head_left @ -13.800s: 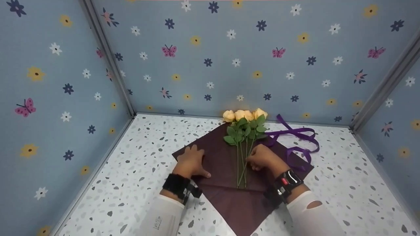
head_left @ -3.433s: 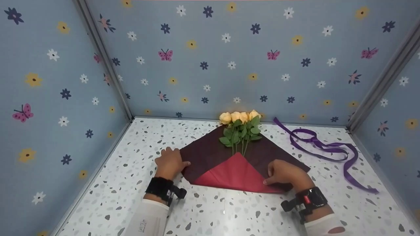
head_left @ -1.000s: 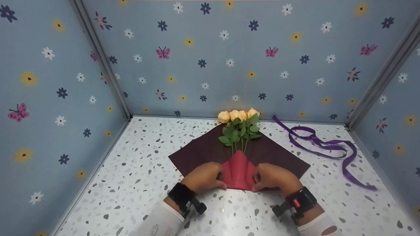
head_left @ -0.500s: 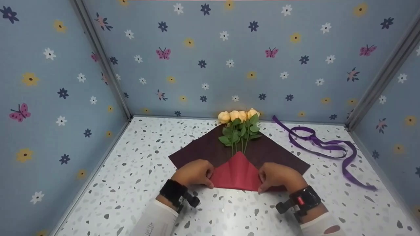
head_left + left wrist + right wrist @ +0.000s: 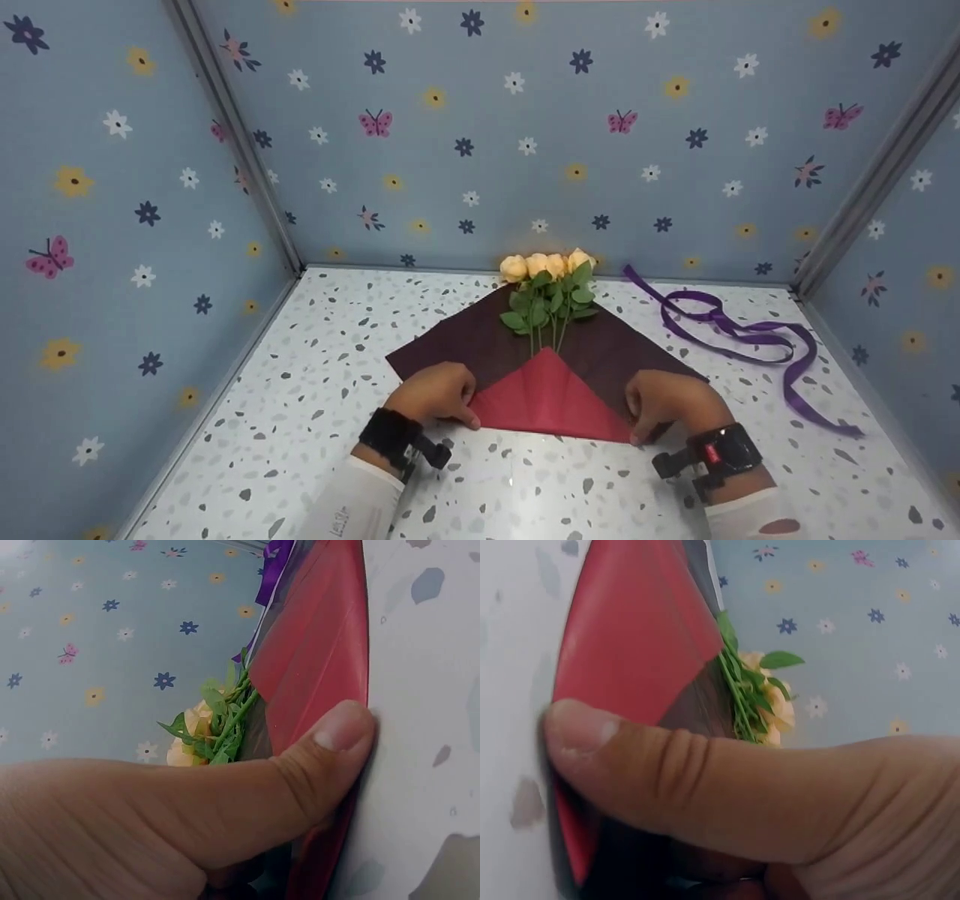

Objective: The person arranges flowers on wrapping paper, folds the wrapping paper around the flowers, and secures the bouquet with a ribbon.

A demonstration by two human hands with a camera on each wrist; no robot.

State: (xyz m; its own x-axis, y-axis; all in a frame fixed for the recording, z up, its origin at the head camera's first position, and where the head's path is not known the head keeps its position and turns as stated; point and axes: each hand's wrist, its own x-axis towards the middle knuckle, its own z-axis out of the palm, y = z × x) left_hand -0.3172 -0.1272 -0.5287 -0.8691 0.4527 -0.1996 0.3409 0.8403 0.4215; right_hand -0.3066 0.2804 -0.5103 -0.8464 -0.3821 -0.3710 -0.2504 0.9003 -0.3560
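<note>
A sheet of wrapping paper (image 5: 480,341), dark maroon with a red reverse, lies on the table with its near corner folded up as a red triangle (image 5: 544,397). Yellow roses (image 5: 546,265) with green leaves lie on it, heads past the far corner; the fold hides their lower stems. My left hand (image 5: 439,394) pinches the fold's left part, its thumb (image 5: 341,731) along the creased edge. At the right part my right hand (image 5: 671,401) does the same, fingers curled and thumb (image 5: 585,731) on the crease. Both hands hide the fold's outer ends.
A purple ribbon (image 5: 757,337) lies in loose loops on the speckled white table (image 5: 510,495), right of the paper. A blue flower-patterned panel (image 5: 495,150) rises close behind the roses, with more panels at left and right.
Since the earliest frame, the paper's near corner has been folded up over the stems and the ribbon shifted right. Over the last second my hands have slid apart along the crease.
</note>
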